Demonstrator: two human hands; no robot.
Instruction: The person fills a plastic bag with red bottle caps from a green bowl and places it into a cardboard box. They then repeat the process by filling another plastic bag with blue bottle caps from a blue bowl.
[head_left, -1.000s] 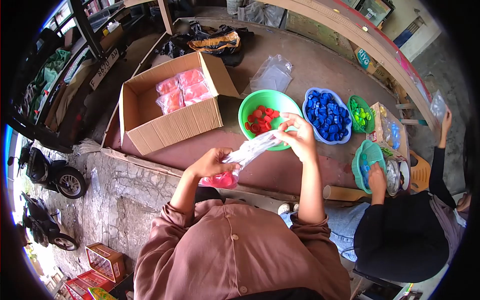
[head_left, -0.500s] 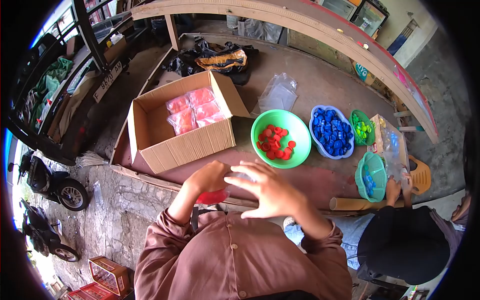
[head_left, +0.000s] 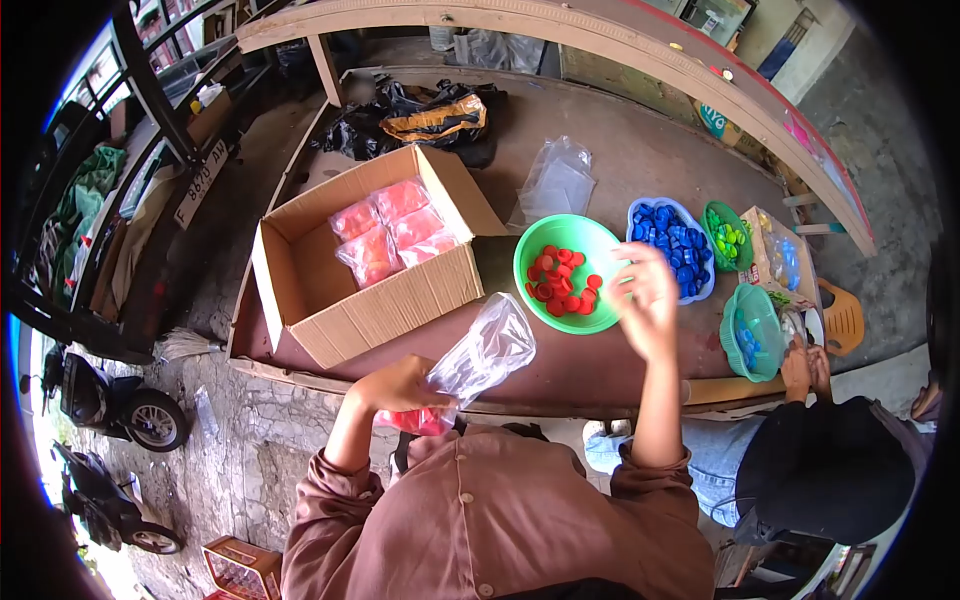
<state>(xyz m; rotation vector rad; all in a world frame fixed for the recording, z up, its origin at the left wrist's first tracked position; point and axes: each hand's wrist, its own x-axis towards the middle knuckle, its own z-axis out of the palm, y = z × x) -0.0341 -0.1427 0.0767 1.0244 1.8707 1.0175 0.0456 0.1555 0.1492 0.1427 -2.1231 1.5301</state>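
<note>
My left hand (head_left: 405, 385) is closed around a clear plastic bag (head_left: 485, 350). The bag's loose upper part flares out over the table edge, and red bottle caps (head_left: 418, 420) fill its lower end beneath my hand. My right hand (head_left: 643, 298) is raised at the right rim of a green bowl (head_left: 526, 290), its fingers apart and slightly blurred, with nothing visible in them. Inside that bowl lies a pile of red bottle caps (head_left: 565, 282). Left of it, an open cardboard box (head_left: 390, 315) holds several sealed bags of red caps (head_left: 400, 225).
Blue caps (head_left: 672, 245) fill a basin just beyond my right hand. Further right are a green bowl of yellow-green caps (head_left: 728, 238) and a teal basket (head_left: 755, 350). A co-worker's hands (head_left: 803, 366) are beside it. Flat plastic bags (head_left: 556, 180) lie behind the bowl.
My hands have separated. The right moved from beside the left toward the green bowl and blue caps; the left still holds the bag, whose clear upper part now stands out.
</note>
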